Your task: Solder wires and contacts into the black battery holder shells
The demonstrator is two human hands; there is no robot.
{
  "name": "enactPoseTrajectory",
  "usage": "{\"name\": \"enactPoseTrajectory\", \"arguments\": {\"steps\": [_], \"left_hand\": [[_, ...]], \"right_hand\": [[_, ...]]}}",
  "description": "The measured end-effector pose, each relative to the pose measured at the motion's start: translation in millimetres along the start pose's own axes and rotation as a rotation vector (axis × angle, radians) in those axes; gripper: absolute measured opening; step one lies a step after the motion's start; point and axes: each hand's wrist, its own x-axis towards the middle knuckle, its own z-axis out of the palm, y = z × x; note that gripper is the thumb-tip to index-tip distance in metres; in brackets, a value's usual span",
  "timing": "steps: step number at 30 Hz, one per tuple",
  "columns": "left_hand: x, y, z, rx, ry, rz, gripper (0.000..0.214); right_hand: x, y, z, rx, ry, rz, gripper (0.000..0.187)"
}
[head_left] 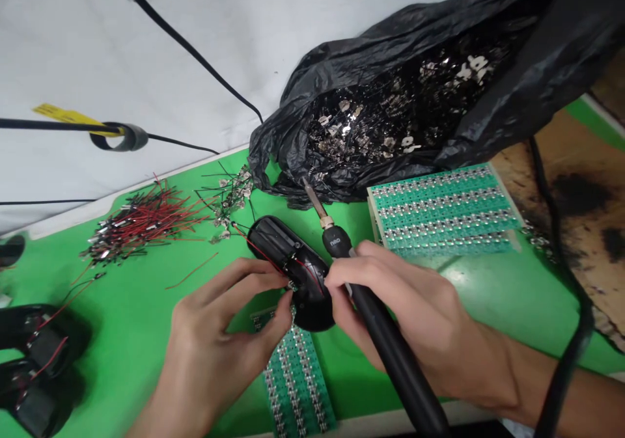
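Note:
A black plastic housing [312,301] with a red wire along it lies in front of me on the green mat. My left hand [229,327] pinches at its left edge, thumb and fingertips closed around something small and shiny that I cannot make out. A soldering iron [381,334] rests in my right hand [415,314], its metal tip pointing up and away from the housing. The fingertips of that hand also touch the housing's right side. Under the housing and my left hand lies a green circuit board panel [297,386], partly covered.
A black plastic bag [332,67] full of small metal parts lies behind. Stacked circuit board panels [444,207] sit at the right, red and black wires [146,220] in a pile at the left. More black housings [34,360] lie at the left edge; a thick cable [571,334] hangs right.

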Motion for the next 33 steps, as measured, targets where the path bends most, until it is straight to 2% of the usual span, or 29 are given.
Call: {"name": "enactPoseTrajectory", "arguments": {"steps": [4, 12, 22, 33], "left_hand": [[1, -1, -1.2, -0.023, -0.031, -0.041, 0.009], [1, 2, 4.1, -0.035, 0.017, -0.077, 0.011], [4, -2, 3.5, -0.069, 0.019, -0.152, 0.008], [14, -10, 1.6, -0.18, -0.074, -0.261, 0.01]], "right_hand": [[0, 1, 1, -0.008, 0.007, -0.014, 0.019], [-2, 1, 1, -0.001, -0.002, -0.019, 0.018], [0, 1, 1, -0.015, 0.0, -0.002, 0.021], [0, -1, 3, -0.016, -0.017, -0.009, 0.016]]}}
